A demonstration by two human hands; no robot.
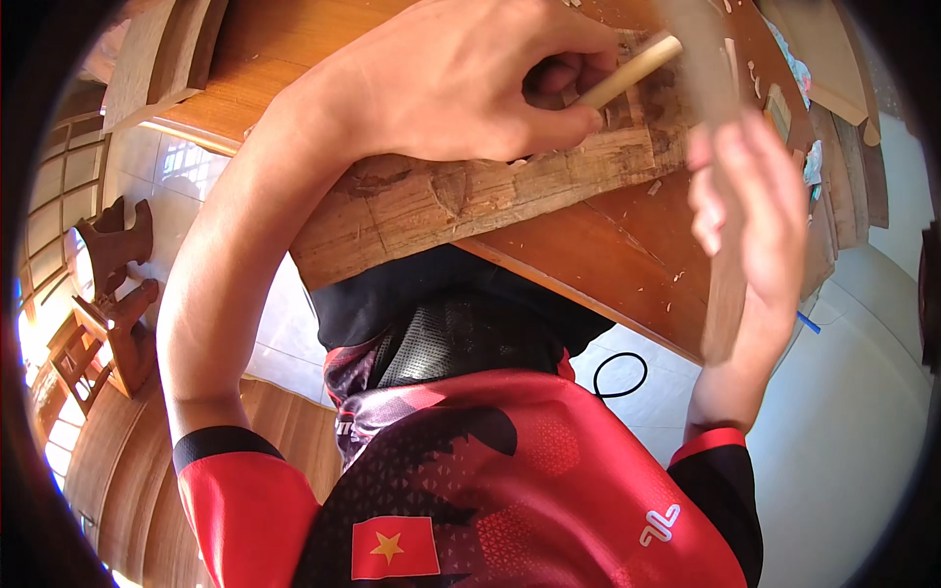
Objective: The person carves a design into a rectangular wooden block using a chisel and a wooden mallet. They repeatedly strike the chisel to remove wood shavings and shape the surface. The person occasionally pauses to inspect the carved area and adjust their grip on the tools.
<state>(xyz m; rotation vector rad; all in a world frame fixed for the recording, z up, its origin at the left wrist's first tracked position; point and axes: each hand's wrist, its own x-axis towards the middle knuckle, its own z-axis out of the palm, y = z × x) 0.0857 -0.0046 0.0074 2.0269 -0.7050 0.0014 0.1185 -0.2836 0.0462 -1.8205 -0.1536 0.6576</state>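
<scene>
My left hand (490,88) is closed around a pale cylindrical wooden handle (637,69), held at a slant above a rough, carved wooden plank (431,206); whatever is at the handle's lower end is hidden by my fingers. My right hand (745,206) grips a long wooden bar (723,323), motion-blurred at its upper part, which rises beside the pale handle's raised end. The plank lies across the corner of an orange-brown wooden tabletop (588,265), with small wood shavings scattered near it.
More boards stand at the upper left (157,59) and along the right (848,176). A carved wooden stool (113,255) is on the left above wooden planks (137,441). A black cord loop (619,355) lies on the tiled floor (843,372).
</scene>
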